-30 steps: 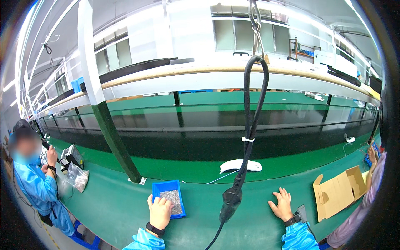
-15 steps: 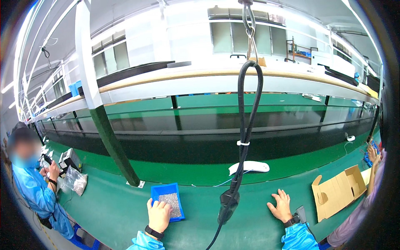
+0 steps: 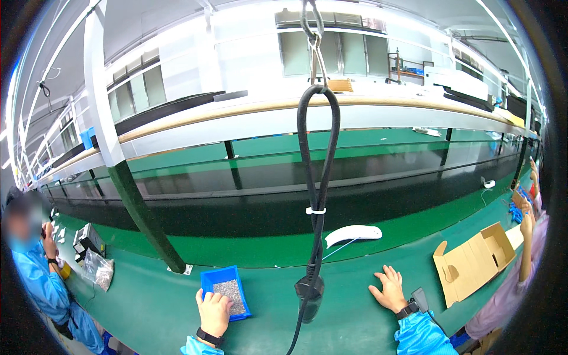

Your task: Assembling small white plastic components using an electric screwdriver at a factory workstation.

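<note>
My left hand (image 3: pixel 214 312) rests at the near left side of a blue plastic tray (image 3: pixel 244 307), partly covering its rim. Small greyish pieces (image 3: pixel 232 291) fill the tray, too small to name. The fingers are loosely bent and somewhat apart over the pieces, with nothing visible gripped. My right hand (image 3: pixel 390 291) lies on the green work surface with its fingers spread, holding nothing. A black cord loop (image 3: pixel 319 177) with a dark connector block (image 3: pixel 309 297) hangs between my hands.
A white curved object (image 3: pixel 355 233) lies beyond my hands. Right of my right hand is an open cardboard box (image 3: pixel 470 269), with another person's arm beside it. At left, a person in blue (image 3: pixel 38 278) sits near a bagged heap (image 3: pixel 99 270). A green post (image 3: pixel 145 216) stands behind the tray.
The whole view has shifted, so most things appear farther left. Both hands keep nearly the same place and pose. The person at left has raised their hands.
</note>
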Demonstrator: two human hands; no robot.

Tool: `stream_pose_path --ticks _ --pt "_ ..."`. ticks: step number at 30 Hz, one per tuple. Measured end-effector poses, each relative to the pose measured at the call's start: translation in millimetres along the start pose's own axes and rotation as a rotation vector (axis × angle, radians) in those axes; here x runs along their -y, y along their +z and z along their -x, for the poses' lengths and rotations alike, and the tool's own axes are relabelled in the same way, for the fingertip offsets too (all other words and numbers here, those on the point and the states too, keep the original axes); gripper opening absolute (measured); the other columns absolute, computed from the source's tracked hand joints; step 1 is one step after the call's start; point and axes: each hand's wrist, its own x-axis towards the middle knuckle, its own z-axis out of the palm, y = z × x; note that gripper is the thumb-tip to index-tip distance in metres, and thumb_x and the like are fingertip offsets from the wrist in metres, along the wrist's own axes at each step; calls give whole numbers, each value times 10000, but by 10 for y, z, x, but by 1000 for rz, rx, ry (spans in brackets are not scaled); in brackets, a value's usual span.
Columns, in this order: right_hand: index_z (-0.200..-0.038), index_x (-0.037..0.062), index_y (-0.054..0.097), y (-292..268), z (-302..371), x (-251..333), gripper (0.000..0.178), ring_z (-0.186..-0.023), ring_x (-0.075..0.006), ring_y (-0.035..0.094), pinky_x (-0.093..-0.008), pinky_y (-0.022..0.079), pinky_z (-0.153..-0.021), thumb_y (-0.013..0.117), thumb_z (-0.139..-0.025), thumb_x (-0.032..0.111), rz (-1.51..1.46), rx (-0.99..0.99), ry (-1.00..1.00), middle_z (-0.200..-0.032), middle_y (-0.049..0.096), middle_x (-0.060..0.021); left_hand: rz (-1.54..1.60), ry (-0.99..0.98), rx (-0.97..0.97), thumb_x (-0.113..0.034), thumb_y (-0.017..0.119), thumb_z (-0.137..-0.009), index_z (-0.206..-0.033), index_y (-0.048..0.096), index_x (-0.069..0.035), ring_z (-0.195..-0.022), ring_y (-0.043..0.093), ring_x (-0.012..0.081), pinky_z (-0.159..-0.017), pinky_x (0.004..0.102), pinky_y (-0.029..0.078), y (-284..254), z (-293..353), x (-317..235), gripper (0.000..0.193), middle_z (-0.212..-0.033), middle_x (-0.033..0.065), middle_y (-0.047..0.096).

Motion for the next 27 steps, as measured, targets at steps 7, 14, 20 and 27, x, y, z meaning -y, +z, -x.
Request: stream_pose_path --ticks 7,14,20,27 --pt "-1113 67 532 -8 23 -4 475 -1245 -385 262 -539 175 -1009 617 -736 342 -14 -4 -14 -1296 350 -253 19 -10 -1 -160 674 -626 -635 612 -138 -741 499 209 -918 479 296 -32 8 -18 66 -651 6 519" --pt "-1127 69 525 -25 14 12 486 -1251 -379 260 -539 172 -1010 608 -742 353 -2 0 -2 -1304 344 -251 21 -6 5 -148 671 -623 -618 596 -125 -730 496 219 -913 484 301 -54 -17 -37 78 -637 16 508" --pt "-1135 70 521 -9 10 -2 491 -1253 -379 260 -538 170 -1010 607 -745 356 1 6 -3 -1304 346 -248 36 -2 -25 -136 668 -612 -617 599 -119 -729 499 222 -910 482 305 -16 -1 -15 71 -637 19 518" --pt "-1139 72 520 -13 19 -10 489 -1242 -384 276 -537 182 -1004 601 -755 362 21 0 -19 -1303 347 -241 68 -14 4 -131 673 -624 -631 595 -97 -757 493 235 -927 496 293 -31 -5 -33 85 -663 35 526"
